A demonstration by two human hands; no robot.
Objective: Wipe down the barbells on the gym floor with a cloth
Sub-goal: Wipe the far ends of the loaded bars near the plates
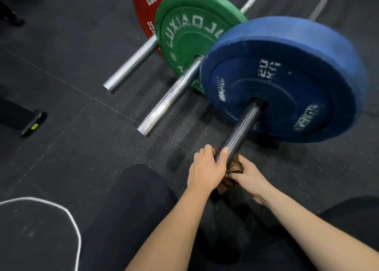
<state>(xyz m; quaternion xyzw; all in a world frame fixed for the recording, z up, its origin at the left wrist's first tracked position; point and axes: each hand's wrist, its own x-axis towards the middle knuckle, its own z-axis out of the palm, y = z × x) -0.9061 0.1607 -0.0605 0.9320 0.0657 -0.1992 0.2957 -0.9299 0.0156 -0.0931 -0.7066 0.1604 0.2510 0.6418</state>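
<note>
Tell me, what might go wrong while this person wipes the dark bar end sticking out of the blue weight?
No collar shows outside the round blue rubber plate, so it might slide along the dark steel sleeve toward the left hand gripping it. The bunched brown cloth in the right hand sits under the sleeve and may miss its top.

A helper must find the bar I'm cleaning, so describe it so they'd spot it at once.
Three plates stand in a row on the black floor: red, green, blue. The bar runs through the blue plate, its end gripped by the left hand, the right hand holding a brown cloth against it. Unlike the two shiny bars alongside, it is dark.
</note>
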